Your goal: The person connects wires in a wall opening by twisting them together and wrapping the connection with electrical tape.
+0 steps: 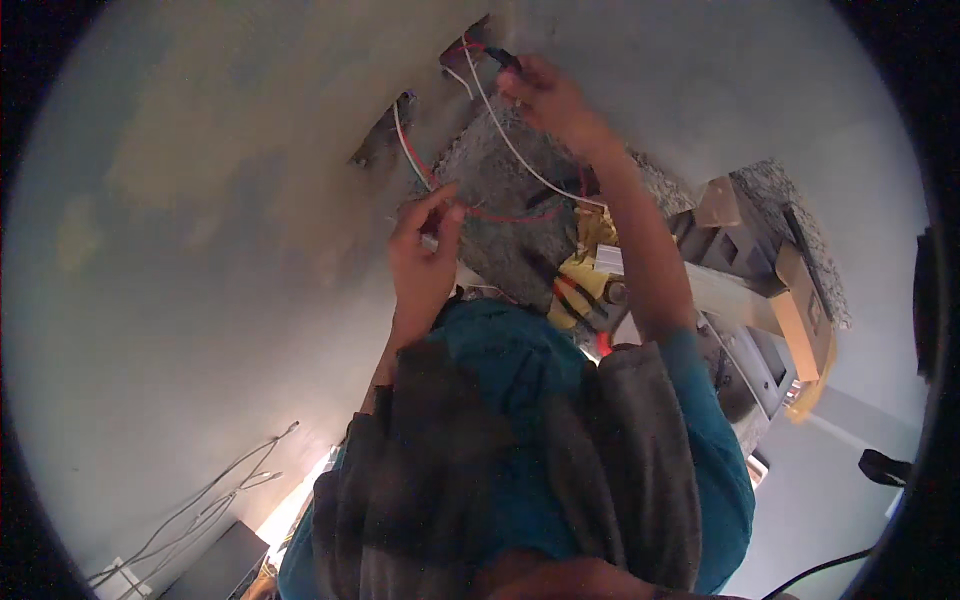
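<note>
Two dark openings show in the wall, a left one and an upper one. Red, white and green wires run from the left opening down to my left hand, whose thumb and fingers pinch them. A loose red wire trails rightward from there. Up by the other opening, my right hand is closed around a short black object; its kind is unclear. A red wire reaches toward this object's tip. One long white wire hangs from the upper opening, passing below my right hand.
Below my right forearm lies a hand tool with red-and-black handles beside yellow material. Grey boxes or fittings and an open cardboard box stand on a speckled slab at right. Loose grey cables hang at lower left.
</note>
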Available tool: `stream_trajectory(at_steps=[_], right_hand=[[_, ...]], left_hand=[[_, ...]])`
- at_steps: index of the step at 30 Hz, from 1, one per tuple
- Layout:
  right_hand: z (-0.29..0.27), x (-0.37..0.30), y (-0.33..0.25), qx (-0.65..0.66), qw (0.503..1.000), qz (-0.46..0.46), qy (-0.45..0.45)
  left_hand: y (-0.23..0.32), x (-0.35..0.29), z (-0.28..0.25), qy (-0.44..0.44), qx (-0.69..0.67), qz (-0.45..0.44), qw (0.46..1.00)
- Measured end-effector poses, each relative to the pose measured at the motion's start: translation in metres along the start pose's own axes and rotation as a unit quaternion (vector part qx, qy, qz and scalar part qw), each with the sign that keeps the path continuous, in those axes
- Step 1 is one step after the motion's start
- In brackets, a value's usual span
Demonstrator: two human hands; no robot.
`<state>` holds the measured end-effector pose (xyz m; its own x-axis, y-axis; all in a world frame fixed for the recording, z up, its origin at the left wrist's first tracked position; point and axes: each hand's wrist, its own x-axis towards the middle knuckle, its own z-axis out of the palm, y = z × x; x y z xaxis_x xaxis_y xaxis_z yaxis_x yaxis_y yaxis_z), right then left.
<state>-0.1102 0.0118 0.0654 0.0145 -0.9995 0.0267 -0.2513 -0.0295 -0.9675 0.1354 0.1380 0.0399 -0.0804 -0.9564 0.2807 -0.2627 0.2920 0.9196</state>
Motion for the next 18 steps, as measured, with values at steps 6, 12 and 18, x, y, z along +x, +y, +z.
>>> stream_trajectory(at_steps=[6, 12, 18], right_hand=[[0.012, -0.011, -0.016, 0.104, 0.989, 0.103, -0.02], [0.012, -0.017, -0.018, 0.114, 0.991, 0.056, -0.049], [-0.018, -0.079, 0.049, 0.204, 0.949, 0.204, -0.126]], left_hand=[[0.005, -0.008, 0.003, -0.031, -0.095, -0.052, 0.994], [0.004, -0.006, -0.001, -0.05, -0.051, -0.026, 0.997], [0.004, -0.004, -0.008, -0.171, 0.016, -0.091, 0.981]])
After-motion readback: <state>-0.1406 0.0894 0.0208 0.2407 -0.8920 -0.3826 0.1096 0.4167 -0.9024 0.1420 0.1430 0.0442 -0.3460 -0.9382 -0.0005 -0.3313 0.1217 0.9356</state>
